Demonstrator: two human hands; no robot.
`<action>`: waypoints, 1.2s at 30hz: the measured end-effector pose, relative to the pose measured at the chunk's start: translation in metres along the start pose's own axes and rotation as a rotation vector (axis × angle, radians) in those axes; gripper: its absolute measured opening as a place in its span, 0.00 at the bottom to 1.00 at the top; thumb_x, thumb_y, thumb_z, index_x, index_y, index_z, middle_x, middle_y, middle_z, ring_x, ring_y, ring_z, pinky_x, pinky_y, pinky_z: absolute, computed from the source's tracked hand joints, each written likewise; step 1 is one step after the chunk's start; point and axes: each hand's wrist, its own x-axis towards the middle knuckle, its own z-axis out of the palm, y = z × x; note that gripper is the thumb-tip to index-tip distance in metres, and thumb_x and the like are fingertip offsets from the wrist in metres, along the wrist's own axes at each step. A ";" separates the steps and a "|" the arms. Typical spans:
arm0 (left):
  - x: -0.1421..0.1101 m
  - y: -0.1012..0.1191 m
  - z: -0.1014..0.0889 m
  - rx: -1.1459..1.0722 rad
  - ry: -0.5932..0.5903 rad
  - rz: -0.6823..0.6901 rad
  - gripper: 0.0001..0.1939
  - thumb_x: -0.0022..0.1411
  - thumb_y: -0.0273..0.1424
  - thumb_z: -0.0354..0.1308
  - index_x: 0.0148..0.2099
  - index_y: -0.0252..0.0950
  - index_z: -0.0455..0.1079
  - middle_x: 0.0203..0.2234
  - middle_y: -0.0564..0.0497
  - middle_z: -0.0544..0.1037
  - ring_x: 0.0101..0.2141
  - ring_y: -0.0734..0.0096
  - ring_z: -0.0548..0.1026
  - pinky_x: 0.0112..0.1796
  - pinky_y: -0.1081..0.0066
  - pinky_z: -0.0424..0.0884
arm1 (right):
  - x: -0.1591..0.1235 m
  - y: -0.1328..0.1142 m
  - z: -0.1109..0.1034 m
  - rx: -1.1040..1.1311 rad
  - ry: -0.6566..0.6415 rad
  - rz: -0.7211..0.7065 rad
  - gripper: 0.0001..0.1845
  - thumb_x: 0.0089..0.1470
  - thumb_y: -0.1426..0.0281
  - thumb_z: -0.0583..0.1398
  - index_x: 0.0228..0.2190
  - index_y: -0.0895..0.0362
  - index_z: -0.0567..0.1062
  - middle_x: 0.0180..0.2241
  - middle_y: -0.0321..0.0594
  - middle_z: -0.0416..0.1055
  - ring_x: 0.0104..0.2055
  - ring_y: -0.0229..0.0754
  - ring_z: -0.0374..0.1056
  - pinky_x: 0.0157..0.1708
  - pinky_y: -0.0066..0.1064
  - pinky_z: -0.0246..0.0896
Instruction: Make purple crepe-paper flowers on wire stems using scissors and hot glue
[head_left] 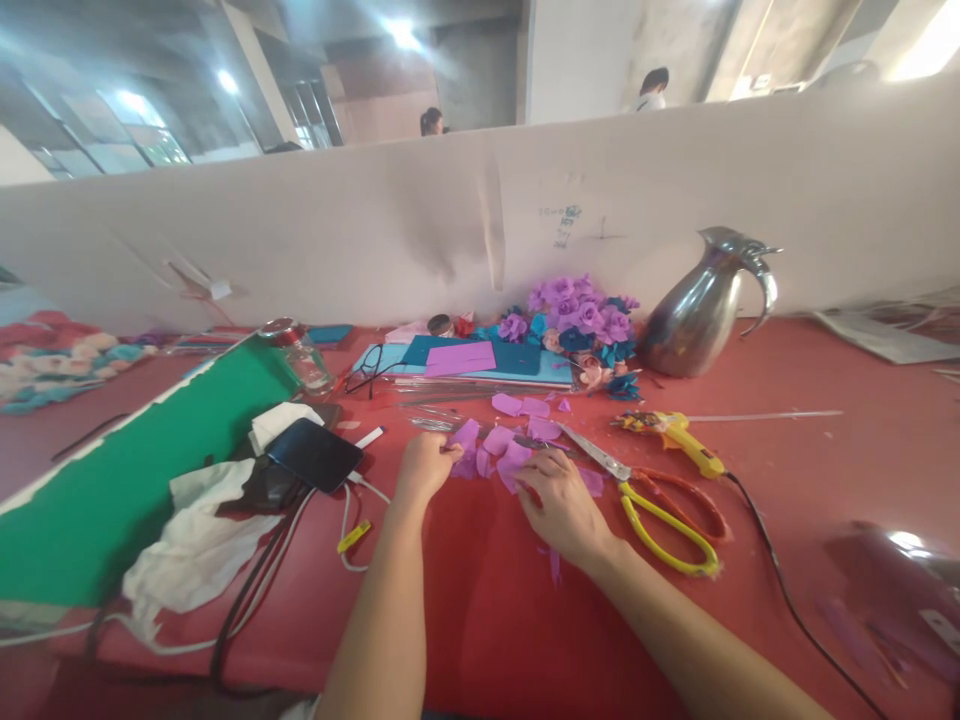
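Over the red tabletop my left hand (426,468) is closed, thumb and fingertips pinching the edge of a purple paper petal (466,438). To its right, my right hand (561,500) has its fingers bent and drawn together on another purple petal (513,462). Several loose purple petals (498,439) lie between and behind the two hands. Just right of my right hand, scissors (616,468) with one yellow and one orange handle lie with their blades toward the petals. A thin purple scrap (553,566) lies under my right wrist.
Beyond the petals are a bunch of paper flowers (581,315), stacked paper sheets (461,358) and a glass jar (304,358). A steel jug (697,305) and yellow glue gun (686,443) stand and lie at right. A phone (315,455), cables and a green board (172,470) occupy the left.
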 end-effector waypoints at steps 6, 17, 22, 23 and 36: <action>-0.001 0.002 -0.005 -0.173 0.178 -0.013 0.11 0.59 0.32 0.49 0.37 0.35 0.72 0.29 0.46 0.78 0.32 0.66 0.74 0.31 0.73 0.62 | 0.001 -0.003 -0.001 0.065 0.004 0.033 0.12 0.52 0.80 0.56 0.30 0.55 0.78 0.33 0.43 0.74 0.42 0.47 0.65 0.44 0.39 0.61; -0.030 0.056 0.003 -0.785 -0.102 0.287 0.12 0.53 0.41 0.58 0.32 0.36 0.73 0.25 0.51 0.77 0.32 0.65 0.74 0.36 0.71 0.68 | 0.015 -0.001 0.007 1.014 0.163 0.455 0.14 0.49 0.60 0.62 0.33 0.58 0.72 0.31 0.39 0.73 0.32 0.39 0.69 0.33 0.30 0.64; -0.036 0.068 0.007 -0.756 -0.148 0.263 0.08 0.49 0.35 0.60 0.32 0.37 0.74 0.26 0.52 0.79 0.30 0.65 0.75 0.34 0.71 0.69 | 0.018 0.001 0.002 1.063 0.214 0.516 0.15 0.45 0.58 0.63 0.23 0.58 0.70 0.20 0.31 0.66 0.22 0.34 0.62 0.24 0.26 0.57; -0.036 0.071 0.007 -0.738 -0.114 0.240 0.07 0.49 0.34 0.60 0.30 0.37 0.75 0.25 0.53 0.79 0.29 0.65 0.75 0.33 0.71 0.69 | 0.018 0.000 0.002 1.067 0.223 0.525 0.16 0.44 0.58 0.64 0.23 0.58 0.70 0.19 0.31 0.66 0.21 0.34 0.61 0.24 0.26 0.57; -0.026 0.052 0.020 -1.584 -0.279 -0.123 0.16 0.33 0.28 0.72 0.23 0.33 0.66 0.16 0.61 0.62 0.15 0.88 0.54 0.16 0.81 0.50 | 0.008 0.067 -0.094 0.184 0.283 0.645 0.09 0.53 0.67 0.55 0.34 0.55 0.74 0.33 0.37 0.76 0.35 0.39 0.71 0.35 0.28 0.63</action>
